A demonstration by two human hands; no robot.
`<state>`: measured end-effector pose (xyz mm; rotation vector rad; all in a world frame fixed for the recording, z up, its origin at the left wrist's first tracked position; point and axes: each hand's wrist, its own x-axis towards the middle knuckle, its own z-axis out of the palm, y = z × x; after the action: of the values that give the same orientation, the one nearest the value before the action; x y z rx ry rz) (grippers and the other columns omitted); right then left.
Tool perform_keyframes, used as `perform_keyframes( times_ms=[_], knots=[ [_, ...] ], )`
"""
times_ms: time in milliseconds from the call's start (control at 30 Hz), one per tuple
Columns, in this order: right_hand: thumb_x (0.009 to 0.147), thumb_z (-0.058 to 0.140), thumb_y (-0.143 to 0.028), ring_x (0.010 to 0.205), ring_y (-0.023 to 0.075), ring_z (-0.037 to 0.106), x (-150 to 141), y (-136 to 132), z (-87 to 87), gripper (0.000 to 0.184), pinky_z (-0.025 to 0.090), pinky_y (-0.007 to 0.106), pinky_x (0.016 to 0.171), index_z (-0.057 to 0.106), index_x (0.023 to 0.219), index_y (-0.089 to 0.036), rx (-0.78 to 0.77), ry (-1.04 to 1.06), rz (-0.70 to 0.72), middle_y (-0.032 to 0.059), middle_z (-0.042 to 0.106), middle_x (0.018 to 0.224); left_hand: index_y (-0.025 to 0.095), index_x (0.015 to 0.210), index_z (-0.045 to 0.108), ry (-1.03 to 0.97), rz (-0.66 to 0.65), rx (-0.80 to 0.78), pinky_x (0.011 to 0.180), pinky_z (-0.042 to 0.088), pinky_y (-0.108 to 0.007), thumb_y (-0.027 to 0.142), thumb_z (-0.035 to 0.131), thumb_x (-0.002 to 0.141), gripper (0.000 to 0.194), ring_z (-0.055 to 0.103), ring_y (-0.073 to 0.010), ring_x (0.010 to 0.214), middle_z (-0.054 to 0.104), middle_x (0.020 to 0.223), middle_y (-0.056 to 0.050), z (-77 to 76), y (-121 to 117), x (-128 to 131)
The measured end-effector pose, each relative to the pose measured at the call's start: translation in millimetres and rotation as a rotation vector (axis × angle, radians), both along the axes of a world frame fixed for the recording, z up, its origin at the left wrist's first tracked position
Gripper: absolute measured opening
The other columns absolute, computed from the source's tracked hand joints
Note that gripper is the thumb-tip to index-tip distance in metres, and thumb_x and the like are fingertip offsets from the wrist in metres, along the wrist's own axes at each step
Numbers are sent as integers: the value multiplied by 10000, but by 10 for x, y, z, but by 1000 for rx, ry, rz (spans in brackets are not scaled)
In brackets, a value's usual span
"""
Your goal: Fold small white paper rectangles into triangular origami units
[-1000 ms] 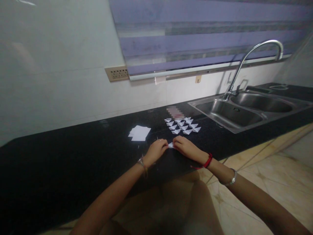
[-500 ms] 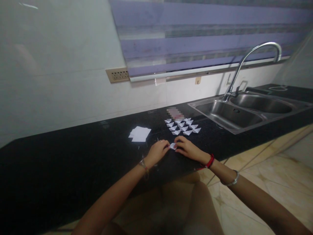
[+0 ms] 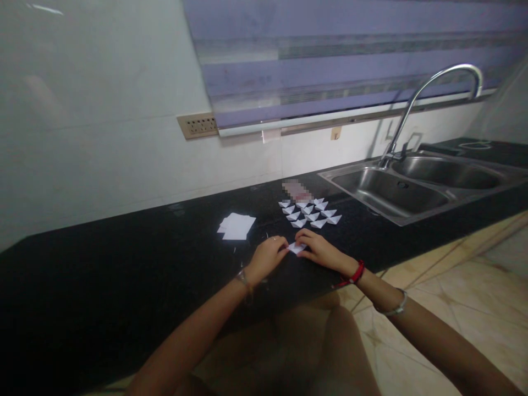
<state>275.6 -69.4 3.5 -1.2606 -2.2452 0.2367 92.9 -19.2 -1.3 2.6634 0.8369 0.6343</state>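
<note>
A small folded white paper is held between my two hands, just above the black countertop. My left hand pinches its left end with the fingertips. On the other side, my right hand grips the right part, its fingers covering some of it. Beyond my hands, several folded paper boats stand in rows on the counter. A loose stack of flat white paper sheets lies farther left.
The black countertop runs along a tiled wall. A steel double sink with a curved faucet is set in at the right. A blurred pinkish item lies behind the boats. White scraps lie near my left hand.
The folded paper now looks wider and more pointed between my fingers, more of it showing. Both hands keep their hold, and the view has shifted slightly.
</note>
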Motion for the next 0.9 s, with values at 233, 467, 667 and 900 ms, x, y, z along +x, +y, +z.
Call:
perform_keyframes(
  times_ms=[233,467,667,900],
  knots=[
    [724,554,-160,886,163,481,28,49,32,163,398,286,801,576,885,-137,-66,-15,61,74,489,951,174,775,517,8,-8,23,668,385,-237,204,446,794,80,504,-136,752,550,798,-7,-10,5,0],
    [739,549,-206,859,152,493,30,45,36,136,405,279,783,597,851,-146,-82,31,80,62,496,919,171,760,515,25,-24,32,664,379,-236,199,432,800,97,497,-136,751,538,783,-9,10,-19,-10],
    [749,536,-267,881,153,499,43,82,125,188,404,272,800,617,854,-134,-168,4,104,73,506,957,172,760,523,13,-34,21,693,380,-239,189,439,796,94,494,-134,760,539,786,-9,-23,-5,-4],
    [684,558,-130,798,154,527,-57,219,167,118,414,263,753,645,763,-124,-153,-121,73,73,541,902,171,766,519,-4,-42,34,689,383,-235,177,453,788,70,496,-135,763,540,787,-9,-41,9,-13]
  ],
)
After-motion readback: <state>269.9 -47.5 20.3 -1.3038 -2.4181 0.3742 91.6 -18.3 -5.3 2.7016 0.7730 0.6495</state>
